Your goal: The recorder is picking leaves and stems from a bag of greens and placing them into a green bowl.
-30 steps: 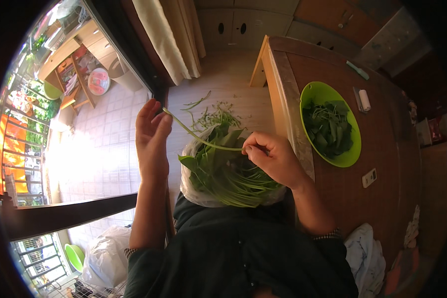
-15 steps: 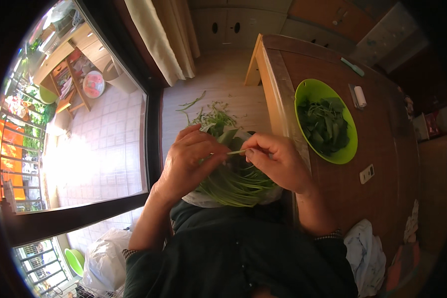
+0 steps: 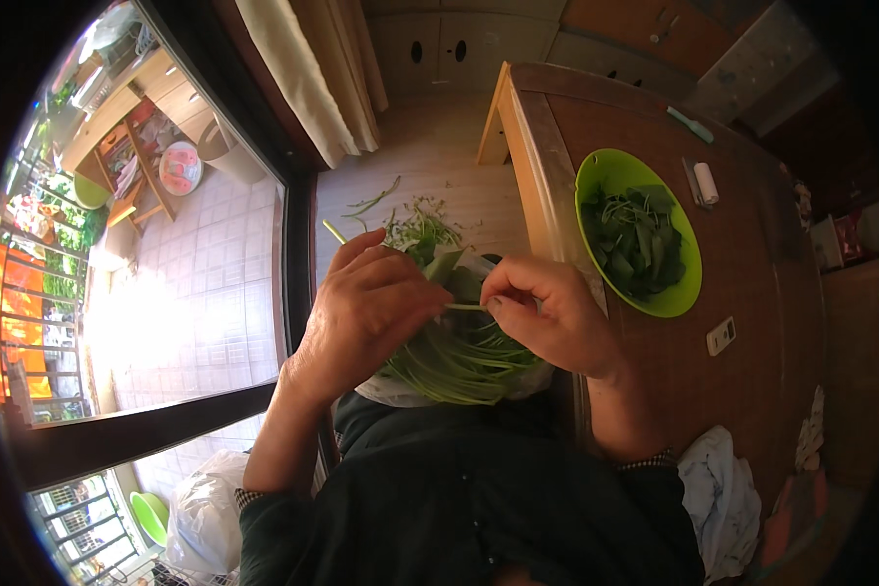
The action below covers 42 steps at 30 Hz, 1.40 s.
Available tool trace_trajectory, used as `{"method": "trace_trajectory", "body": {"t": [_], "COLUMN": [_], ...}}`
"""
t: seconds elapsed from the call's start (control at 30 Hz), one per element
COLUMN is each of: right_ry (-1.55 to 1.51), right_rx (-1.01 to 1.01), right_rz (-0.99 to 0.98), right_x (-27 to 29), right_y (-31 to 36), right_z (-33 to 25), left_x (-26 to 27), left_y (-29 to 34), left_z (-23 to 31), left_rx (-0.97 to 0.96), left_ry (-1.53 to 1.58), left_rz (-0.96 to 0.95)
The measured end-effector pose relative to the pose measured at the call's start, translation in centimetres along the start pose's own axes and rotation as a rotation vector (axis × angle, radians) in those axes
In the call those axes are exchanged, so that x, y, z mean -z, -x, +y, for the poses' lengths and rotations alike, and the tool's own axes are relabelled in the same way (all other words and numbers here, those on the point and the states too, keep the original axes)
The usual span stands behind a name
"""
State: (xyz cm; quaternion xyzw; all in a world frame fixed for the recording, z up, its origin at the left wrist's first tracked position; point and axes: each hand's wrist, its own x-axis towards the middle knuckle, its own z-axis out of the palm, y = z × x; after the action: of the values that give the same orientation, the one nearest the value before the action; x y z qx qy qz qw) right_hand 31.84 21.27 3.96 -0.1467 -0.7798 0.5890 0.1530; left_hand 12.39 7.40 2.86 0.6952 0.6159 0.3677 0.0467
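Now left hand (image 3: pixel 373 305) has come in near right hand (image 3: pixel 554 314), both pinching one green stem (image 3: pixel 466 308), so handling apparently centres on that short span.

The person wears a top (image 3: pixel 400 488) of very dark green cloth, plain in colour, with soft folds on its front. Its sleeves (image 3: pixel 273 532) have the same dark colour and end near the elbows. A narrow checked band, dark and light, finishes each of them, so the left cuff (image 3: pixel 249 499) and the right cuff (image 3: pixel 651 459) make a pair. Down the front there are a few tiny shiny dots (image 3: pixel 466 484), which are perhaps buttons, since the cloth is too dark there to be certain. Both the left hand (image 3: pixel 369 308) and the right hand (image 3: pixel 552 317) are bare.
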Motion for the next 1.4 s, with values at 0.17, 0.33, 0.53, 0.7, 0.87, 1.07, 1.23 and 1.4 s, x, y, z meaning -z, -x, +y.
{"method": "trace_trajectory", "body": {"t": [0.17,0.33,0.53,0.7,0.87,1.07,1.23,1.4], "right_ry": [-0.050,-0.139,-0.224,-0.341,-0.295,-0.261,-0.276,-0.222], "right_rx": [-0.044,-0.107,0.009,0.075,0.066,-0.021,-0.053,-0.061], "right_rz": [0.042,0.116,0.197,0.215,0.219,0.250,0.244,0.260], "right_x": [-0.4,-0.4,-1.0,-1.5,-1.7,-2.1,-2.5,-2.4], "right_y": [0.0,0.2,-0.1,-0.2,-0.7,-0.7,-0.2,0.4], "right_z": [0.7,-0.2,-2.5,-3.3,-2.4,-0.6,0.6,2.3], "left_x": [0.3,0.3,-0.4,-1.4,-1.9,-1.5,-1.3,-1.2], "left_y": [-0.4,-0.8,-1.9,-1.8,-1.0,-0.5,-0.2,-0.1], "left_z": [0.4,0.0,0.9,1.8,2.1,1.8,0.8,0.1], "left_rx": [-0.003,-0.008,-0.006,0.085,0.236,0.474,0.465,0.506], "left_ry": [-0.026,-0.024,0.083,0.228,0.569,0.816,0.874,0.990], "left_rz": [0.021,0.082,0.165,0.212,0.184,0.223,0.289,0.350]}}
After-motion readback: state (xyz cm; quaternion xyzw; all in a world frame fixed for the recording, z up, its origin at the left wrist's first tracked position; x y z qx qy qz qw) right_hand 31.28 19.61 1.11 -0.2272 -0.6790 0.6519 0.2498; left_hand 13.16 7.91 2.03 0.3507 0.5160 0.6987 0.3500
